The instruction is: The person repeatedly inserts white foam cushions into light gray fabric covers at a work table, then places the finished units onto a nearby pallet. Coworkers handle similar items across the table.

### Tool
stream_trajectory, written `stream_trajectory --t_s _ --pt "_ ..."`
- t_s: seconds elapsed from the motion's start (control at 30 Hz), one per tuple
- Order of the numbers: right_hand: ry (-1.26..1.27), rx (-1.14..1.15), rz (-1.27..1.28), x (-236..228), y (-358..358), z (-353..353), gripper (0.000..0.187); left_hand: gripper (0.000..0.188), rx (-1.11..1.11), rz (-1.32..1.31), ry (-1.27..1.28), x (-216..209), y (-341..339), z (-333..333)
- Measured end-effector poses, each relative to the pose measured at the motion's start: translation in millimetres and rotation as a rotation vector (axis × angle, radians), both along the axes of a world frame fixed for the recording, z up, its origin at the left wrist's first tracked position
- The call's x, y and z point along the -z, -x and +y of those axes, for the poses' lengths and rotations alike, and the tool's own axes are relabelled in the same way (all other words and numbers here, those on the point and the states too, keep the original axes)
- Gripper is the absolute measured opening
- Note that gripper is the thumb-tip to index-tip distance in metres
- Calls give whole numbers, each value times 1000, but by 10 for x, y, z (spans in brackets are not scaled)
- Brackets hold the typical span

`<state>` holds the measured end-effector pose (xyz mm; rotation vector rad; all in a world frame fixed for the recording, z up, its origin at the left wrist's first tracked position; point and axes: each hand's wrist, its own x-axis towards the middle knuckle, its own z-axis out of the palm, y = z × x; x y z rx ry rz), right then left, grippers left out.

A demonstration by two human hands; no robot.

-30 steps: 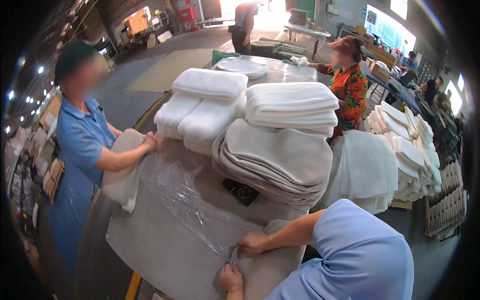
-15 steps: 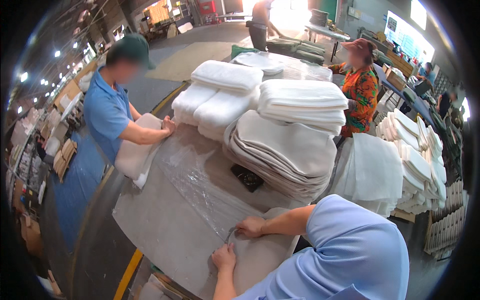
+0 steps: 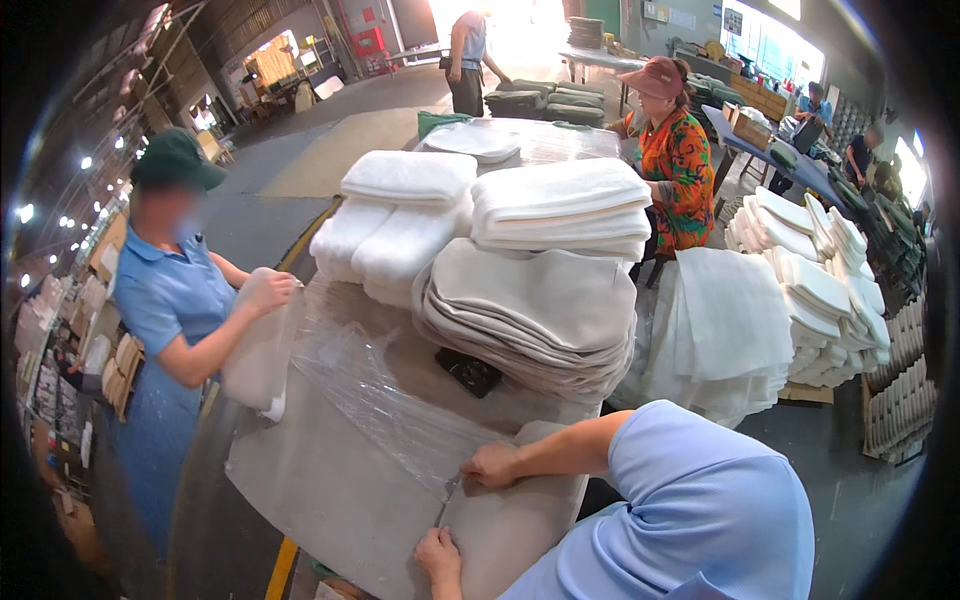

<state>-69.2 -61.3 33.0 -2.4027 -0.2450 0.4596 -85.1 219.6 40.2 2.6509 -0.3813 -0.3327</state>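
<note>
A light grey, felt-like pad (image 3: pixel 515 510) lies in front of me on the table, with its left edge running between my two hands. My right hand (image 3: pixel 492 465) has its fingers curled at the far part of that edge. Nearer to me, my left hand (image 3: pixel 438 552) pinches the same edge, thumb uppermost. Clear plastic film (image 3: pixel 385 395) stretches over the grey table covering (image 3: pixel 320 490) and reaches up to my right hand. Beyond my right forearm stands a stack of grey-beige pads (image 3: pixel 540 300), with a small black object (image 3: pixel 468 372) beside it.
Folded white padding (image 3: pixel 560 205) is piled at the table's far side. On the left, a co-worker in a green cap (image 3: pixel 175 160) holds up a pale pad (image 3: pixel 260 350). Another person in a patterned top (image 3: pixel 685 175) stands far right. White sheets (image 3: pixel 735 315) hang at the right.
My left hand has slid nearer to me along the pad's edge; my right hand has barely moved. The left co-worker has lifted a pale pad and stepped back. The view has shifted somewhat.
</note>
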Motion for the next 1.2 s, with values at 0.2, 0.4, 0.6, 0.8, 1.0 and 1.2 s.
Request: stream_trajectory --t_s 0.2,0.4,0.6,0.8,1.0,1.2 --pt "-122 84 -87 160 66 -17 20 27 12 -180 -43 157 12 -92" --pt "-54 27 -153 217 -48 -28 20 27 35 -100 -89 0 -105 -87" --pt "91 -49 -144 -173 9 -36 38 25 25 -160 127 -178 -98 24" --pt "287 -448 371 -1227 508 145 62 47 432 529 126 -686 491 443" --pt "339 -394 303 -961 932 90 76 62 878 98 -80 -141 718 336" --pt "336 -357 255 -783 833 141 78 68 844 22 -21 -77 649 243"
